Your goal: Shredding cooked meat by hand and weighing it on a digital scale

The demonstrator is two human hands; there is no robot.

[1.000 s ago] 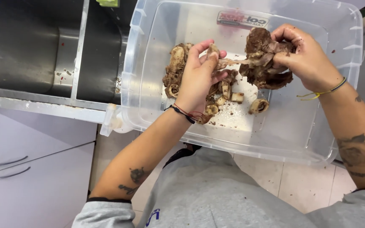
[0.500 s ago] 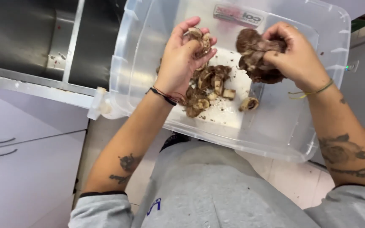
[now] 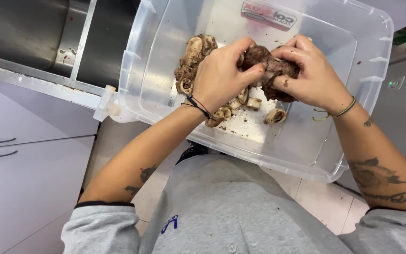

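a clear plastic tub (image 3: pixel 165 84) rests with its far left edge on the steel tabletop (image 3: pixel 38 84); brown bone pieces (image 3: pixel 193 59) lie inside it.

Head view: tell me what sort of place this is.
Probably a commercial kitchen or butchery: a stainless steel sink, grey cabinets, and a clear plastic tub of cut bones.

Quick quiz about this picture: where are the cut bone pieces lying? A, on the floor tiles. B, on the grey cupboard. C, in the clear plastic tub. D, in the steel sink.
C: the bone pieces lie on the bottom of the clear plastic tub, under the left hand and right hand, which together grip a dark meaty chunk.
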